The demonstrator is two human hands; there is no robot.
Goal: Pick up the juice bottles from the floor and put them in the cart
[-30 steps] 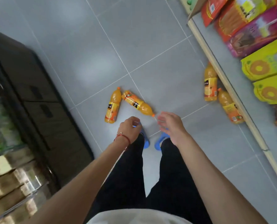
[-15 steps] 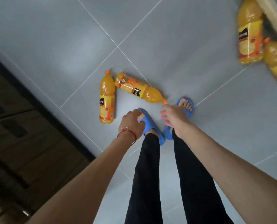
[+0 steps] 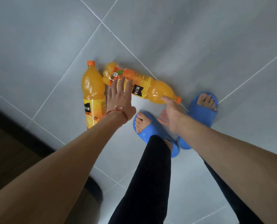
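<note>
view: head-worn | facing: steeply down at floor [image 3: 199, 38] | range: near

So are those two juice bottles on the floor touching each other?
Touching. The head view shows the tilted bottle butting its base against the other bottle, with no floor showing between.

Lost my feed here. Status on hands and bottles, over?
Left hand open, over slanted bottle. Right hand open, by its neck. Second bottle flat beside it. Nothing blocking.

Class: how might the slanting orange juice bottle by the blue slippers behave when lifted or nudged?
The clear plastic juice bottle looks full, so probably heavy for its size. Round, lying sideways on smooth grey floor tiles, it may roll if nudged.
</note>
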